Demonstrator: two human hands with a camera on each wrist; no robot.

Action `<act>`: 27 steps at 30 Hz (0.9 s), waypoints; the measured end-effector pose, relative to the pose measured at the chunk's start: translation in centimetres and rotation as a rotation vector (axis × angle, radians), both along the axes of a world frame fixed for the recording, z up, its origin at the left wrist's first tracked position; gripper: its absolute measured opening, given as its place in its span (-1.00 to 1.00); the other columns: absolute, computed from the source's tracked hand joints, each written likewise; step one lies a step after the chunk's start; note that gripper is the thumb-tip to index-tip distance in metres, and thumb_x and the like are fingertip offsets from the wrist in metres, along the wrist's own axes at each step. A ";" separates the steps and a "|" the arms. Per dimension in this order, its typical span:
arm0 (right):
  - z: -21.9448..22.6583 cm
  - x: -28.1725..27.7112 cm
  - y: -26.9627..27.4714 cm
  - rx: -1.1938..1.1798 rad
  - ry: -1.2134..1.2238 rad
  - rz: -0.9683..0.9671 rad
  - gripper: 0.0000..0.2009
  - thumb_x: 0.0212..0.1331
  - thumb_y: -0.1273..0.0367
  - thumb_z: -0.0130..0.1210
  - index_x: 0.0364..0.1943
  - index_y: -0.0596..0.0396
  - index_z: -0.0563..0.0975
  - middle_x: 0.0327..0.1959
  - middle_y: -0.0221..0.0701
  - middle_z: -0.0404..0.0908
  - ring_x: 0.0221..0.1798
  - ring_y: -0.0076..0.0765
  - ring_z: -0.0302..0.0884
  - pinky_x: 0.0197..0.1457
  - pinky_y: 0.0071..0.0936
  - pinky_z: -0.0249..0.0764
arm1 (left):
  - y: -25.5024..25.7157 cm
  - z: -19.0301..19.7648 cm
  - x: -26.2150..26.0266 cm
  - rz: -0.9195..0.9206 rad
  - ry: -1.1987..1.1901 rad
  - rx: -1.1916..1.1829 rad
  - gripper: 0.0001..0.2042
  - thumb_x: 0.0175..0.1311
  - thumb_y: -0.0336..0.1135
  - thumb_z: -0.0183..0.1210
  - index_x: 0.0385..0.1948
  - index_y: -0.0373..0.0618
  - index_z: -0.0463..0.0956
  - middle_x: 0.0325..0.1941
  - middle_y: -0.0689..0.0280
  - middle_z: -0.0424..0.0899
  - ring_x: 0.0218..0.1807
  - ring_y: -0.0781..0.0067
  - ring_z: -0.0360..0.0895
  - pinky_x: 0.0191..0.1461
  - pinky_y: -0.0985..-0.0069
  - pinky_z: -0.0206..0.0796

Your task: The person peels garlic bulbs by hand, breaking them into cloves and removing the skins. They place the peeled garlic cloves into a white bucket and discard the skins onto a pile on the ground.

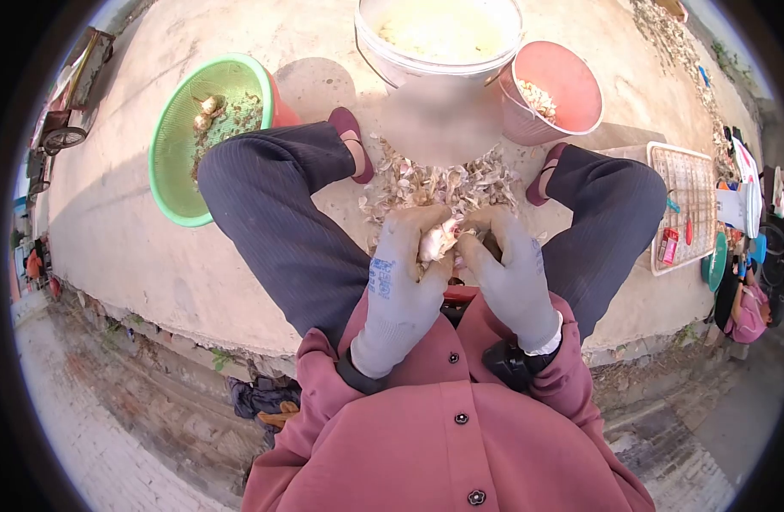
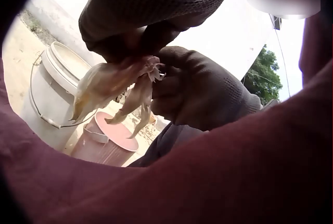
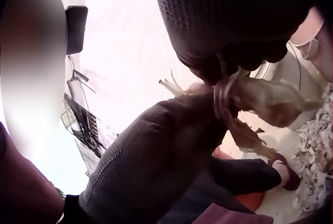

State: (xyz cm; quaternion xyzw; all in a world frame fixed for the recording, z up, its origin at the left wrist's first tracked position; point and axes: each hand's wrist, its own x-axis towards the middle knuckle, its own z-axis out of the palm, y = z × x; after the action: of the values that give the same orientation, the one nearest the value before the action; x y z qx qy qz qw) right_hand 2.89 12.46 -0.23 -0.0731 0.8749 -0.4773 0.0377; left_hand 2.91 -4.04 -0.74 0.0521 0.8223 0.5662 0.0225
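Both hands wear pale gloves with blue print and meet in front of the lap. My left hand point(image 1: 406, 271) grips a whitish-pink garlic bulb point(image 1: 438, 240), its fingers curled round it. From the other side, my right hand point(image 1: 509, 264) pinches the same bulb with thumb and fingertips. Loose strips of papery garlic skin point(image 2: 138, 101) hang from the bulb in the left wrist view. In the right wrist view the torn skin point(image 3: 244, 135) dangles below the fingers, and the gloves hide part of the bulb.
A heap of garlic peelings point(image 1: 443, 183) lies between the feet. Beyond stand a big white bucket point(image 1: 379, 60) and a pink bucket point(image 1: 528, 119) holding pale cloves. A green mesh basket point(image 1: 174, 183) with a few bulbs sits left; a white crate point(image 1: 656, 247) stands right.
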 end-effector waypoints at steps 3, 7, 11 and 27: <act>-0.4 -0.1 -0.3 -0.477 -0.437 -0.256 -0.86 0.32 0.42 0.14 -0.13 0.16 0.56 -0.38 -0.51 0.44 -0.40 -0.65 0.33 -0.34 -0.57 0.33 | -0.1 0.3 -0.3 0.000 0.038 -0.016 -0.59 0.12 -0.52 0.16 0.08 -0.23 0.52 0.04 0.08 0.60 0.09 0.16 0.57 0.21 0.37 0.36; -0.8 0.5 -0.1 -0.848 -0.649 -0.293 -0.84 0.42 0.36 0.08 -0.06 0.13 0.53 -0.36 -0.59 0.41 -0.41 -0.72 0.24 -0.36 -0.67 0.25 | -0.5 0.3 0.1 -0.038 -0.022 0.015 -0.58 0.12 -0.53 0.17 0.10 -0.22 0.52 0.04 0.11 0.61 0.09 0.18 0.58 0.20 0.38 0.37; -1.3 0.8 0.4 -0.828 -0.680 -0.277 -0.78 0.44 0.31 0.09 0.00 0.14 0.51 -0.33 -0.60 0.42 -0.40 -0.72 0.23 -0.31 -0.73 0.25 | -0.5 0.3 0.1 -0.036 -0.067 0.052 -0.58 0.12 -0.52 0.19 0.09 -0.22 0.51 0.04 0.12 0.61 0.08 0.22 0.59 0.18 0.40 0.38; -0.6 0.2 1.0 -0.663 -0.704 -0.219 -0.76 0.36 0.26 0.21 -0.12 0.16 0.57 -0.24 -0.56 0.55 -0.33 -0.73 0.37 -0.26 -0.65 0.39 | -0.2 0.6 0.5 -0.076 -0.029 -0.031 -0.58 0.10 -0.52 0.27 0.07 -0.21 0.48 0.00 0.11 0.58 0.02 0.17 0.58 0.11 0.37 0.40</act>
State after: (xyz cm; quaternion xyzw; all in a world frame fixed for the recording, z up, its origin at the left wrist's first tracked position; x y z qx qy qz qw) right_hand 3.07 13.42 -0.82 0.1769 0.6127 -0.7267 0.2554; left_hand 3.38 -4.19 -0.14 0.0747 0.8280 0.5528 0.0564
